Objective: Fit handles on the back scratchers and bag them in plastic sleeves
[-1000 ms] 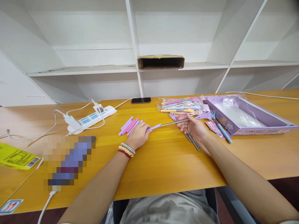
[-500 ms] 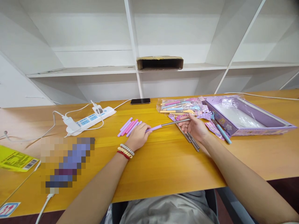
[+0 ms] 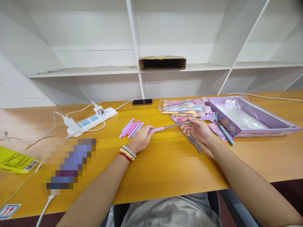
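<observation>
A back scratcher with a purple handle, metal rod and purple claw head is stretched between my hands, above the table. My left hand is closed round its purple handle. Near the claw end, my right hand pinches the metal rod. Several loose pink and purple handle tubes lie just beyond my left hand. Under and beside my right hand are metal rods with purple and pink claw heads, partly hidden by my fingers.
Bagged back scratchers lie behind my right hand, beside a purple box with clear plastic inside. A blue-handled back scratcher rests against that box. Left are a power strip, cables and a blurred-out object. A phone lies at the back.
Almost nothing differs. Both hands keep their hold on the back scratcher, and my right hand has shifted very slightly.
</observation>
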Available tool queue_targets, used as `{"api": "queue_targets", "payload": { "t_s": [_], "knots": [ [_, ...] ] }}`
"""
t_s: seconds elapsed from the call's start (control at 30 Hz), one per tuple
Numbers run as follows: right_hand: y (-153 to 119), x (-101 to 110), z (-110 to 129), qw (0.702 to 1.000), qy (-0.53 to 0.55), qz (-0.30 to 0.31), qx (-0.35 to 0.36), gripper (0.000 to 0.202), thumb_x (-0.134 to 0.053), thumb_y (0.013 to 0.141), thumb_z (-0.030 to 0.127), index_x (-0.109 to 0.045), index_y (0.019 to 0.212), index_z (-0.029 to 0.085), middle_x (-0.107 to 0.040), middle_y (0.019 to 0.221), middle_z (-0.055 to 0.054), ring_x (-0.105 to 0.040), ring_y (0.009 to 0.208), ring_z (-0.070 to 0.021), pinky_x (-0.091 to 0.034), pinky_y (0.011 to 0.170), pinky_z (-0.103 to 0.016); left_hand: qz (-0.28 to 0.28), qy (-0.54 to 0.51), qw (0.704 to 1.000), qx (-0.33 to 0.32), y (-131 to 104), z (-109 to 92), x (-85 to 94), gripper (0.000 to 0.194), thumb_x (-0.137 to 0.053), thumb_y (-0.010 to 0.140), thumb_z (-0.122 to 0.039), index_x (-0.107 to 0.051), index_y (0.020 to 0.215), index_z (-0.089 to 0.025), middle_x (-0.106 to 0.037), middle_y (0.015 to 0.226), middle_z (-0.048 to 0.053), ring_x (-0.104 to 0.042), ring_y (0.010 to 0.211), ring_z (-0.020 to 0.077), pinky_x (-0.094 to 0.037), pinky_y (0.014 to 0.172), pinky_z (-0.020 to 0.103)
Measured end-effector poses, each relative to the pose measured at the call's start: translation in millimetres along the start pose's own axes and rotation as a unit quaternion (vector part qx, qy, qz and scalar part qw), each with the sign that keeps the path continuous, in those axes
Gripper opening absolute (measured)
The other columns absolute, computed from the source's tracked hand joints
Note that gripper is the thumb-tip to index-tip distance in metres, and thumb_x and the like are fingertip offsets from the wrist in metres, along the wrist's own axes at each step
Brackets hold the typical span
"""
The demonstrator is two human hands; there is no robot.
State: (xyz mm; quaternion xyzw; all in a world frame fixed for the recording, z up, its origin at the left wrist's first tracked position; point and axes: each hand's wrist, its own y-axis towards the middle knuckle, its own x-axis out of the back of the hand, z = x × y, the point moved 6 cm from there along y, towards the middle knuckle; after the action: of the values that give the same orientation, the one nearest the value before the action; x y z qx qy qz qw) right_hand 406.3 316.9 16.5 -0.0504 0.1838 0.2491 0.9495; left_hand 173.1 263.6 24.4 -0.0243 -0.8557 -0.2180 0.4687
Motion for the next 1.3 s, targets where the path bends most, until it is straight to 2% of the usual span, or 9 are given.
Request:
{"api": "queue_targets", "payload": {
  "t_s": [0.2,0.4,0.7,0.83,0.9,0.97,1.13,1.23,1.3],
  "knots": [
    [-4.5,-9.9,0.8,0.998,-0.010,0.055,0.000,0.020,-0.050,0.080,0.032,-0.056,0.091,0.017,-0.068,0.078,-0.008,-0.064,0.066,-0.0191,-0.045,0.049,-0.026,0.032,0.001,0.999,0.005,-1.2,-7.2,1.8,0.033,-0.033,0.089,-0.043,-0.056,0.099,-0.020,-0.062,0.089,0.002,-0.055,0.080,0.0162,-0.040,0.072,0.029],
    [-8.3,-14.8,4.9,0.997,-0.008,0.074,0.024,0.012,-0.055,0.077,0.030,-0.051,0.081,0.019,-0.069,0.072,-0.006,-0.064,0.061,-0.0183,-0.044,0.049,-0.026,0.059,0.011,0.998,-0.008,-2.6,-10.9,-2.8,0.037,-0.033,0.089,-0.045,-0.058,0.097,-0.020,-0.062,0.084,0.002,-0.055,0.077,0.0158,-0.039,0.069,0.028],
    [-12.4,-18.5,4.3,0.992,-0.059,0.099,0.041,0.015,-0.064,0.071,0.026,-0.058,0.081,0.017,-0.071,0.081,-0.009,-0.067,0.071,-0.0201,-0.047,0.054,-0.027,0.052,0.039,0.997,-0.043,-4.3,-11.5,-3.6,0.032,-0.033,0.090,-0.039,-0.056,0.102,-0.020,-0.062,0.095,0.004,-0.056,0.088,0.0174,-0.041,0.081,0.031],
    [-13.2,-22.7,3.3,0.990,-0.038,0.131,0.027,0.032,-0.058,0.071,0.043,-0.060,0.087,0.015,-0.069,0.090,-0.014,-0.066,0.080,-0.0261,-0.049,0.056,-0.032,0.046,0.043,0.995,-0.072,-5.0,-14.7,-6.5,0.027,-0.033,0.091,-0.032,-0.054,0.104,-0.020,-0.061,0.098,0.006,-0.056,0.092,0.0182,-0.042,0.082,0.032],
    [-13.0,-24.4,3.2,0.989,-0.020,0.143,0.012,0.048,-0.048,0.072,0.055,-0.061,0.092,0.014,-0.067,0.096,-0.017,-0.065,0.084,-0.0292,-0.049,0.056,-0.035,0.037,0.041,0.995,-0.078,-5.1,-16.4,-6.5,0.027,-0.033,0.091,-0.030,-0.052,0.107,-0.020,-0.061,0.099,0.006,-0.056,0.092,0.0183,-0.043,0.083,0.032],
    [-11.0,-23.3,2.2,0.991,-0.007,0.136,-0.005,0.058,-0.038,0.074,0.061,-0.061,0.096,0.012,-0.067,0.097,-0.019,-0.064,0.084,-0.0296,-0.048,0.054,-0.035,0.030,0.034,0.996,-0.074,-5.1,-17.7,-5.7,0.027,-0.035,0.090,-0.031,-0.051,0.110,-0.020,-0.061,0.100,0.006,-0.056,0.093,0.0180,-0.043,0.084,0.032],
    [-2.0,-11.2,-2.3,0.998,0.004,0.065,-0.008,0.045,-0.037,0.079,0.045,-0.062,0.096,0.012,-0.068,0.078,-0.013,-0.063,0.064,-0.0211,-0.044,0.047,-0.027,0.034,0.031,0.997,-0.064,-4.8,-20.3,-4.4,0.034,-0.039,0.089,-0.039,-0.052,0.115,-0.021,-0.062,0.105,0.005,-0.057,0.095,0.0176,-0.043,0.086,0.031],
    [-0.4,-10.7,-6.3,0.997,-0.004,0.071,-0.015,0.036,-0.039,0.078,0.037,-0.061,0.095,0.014,-0.066,0.069,-0.009,-0.061,0.058,-0.0180,-0.042,0.046,-0.025,0.047,0.037,0.996,-0.069,-4.9,-20.3,-6.1,0.039,-0.037,0.089,-0.041,-0.051,0.120,-0.021,-0.063,0.106,0.006,-0.057,0.096,0.0180,-0.043,0.086,0.031],
    [-1.5,-13.7,-8.4,0.996,-0.015,0.088,-0.023,0.034,-0.040,0.077,0.034,-0.060,0.096,0.014,-0.067,0.074,-0.010,-0.062,0.060,-0.0184,-0.043,0.048,-0.026,0.053,0.042,0.995,-0.071,-5.1,-19.0,-7.2,0.041,-0.036,0.090,-0.041,-0.051,0.121,-0.021,-0.063,0.106,0.006,-0.058,0.097,0.0184,-0.043,0.087,0.031]
  ]
}}
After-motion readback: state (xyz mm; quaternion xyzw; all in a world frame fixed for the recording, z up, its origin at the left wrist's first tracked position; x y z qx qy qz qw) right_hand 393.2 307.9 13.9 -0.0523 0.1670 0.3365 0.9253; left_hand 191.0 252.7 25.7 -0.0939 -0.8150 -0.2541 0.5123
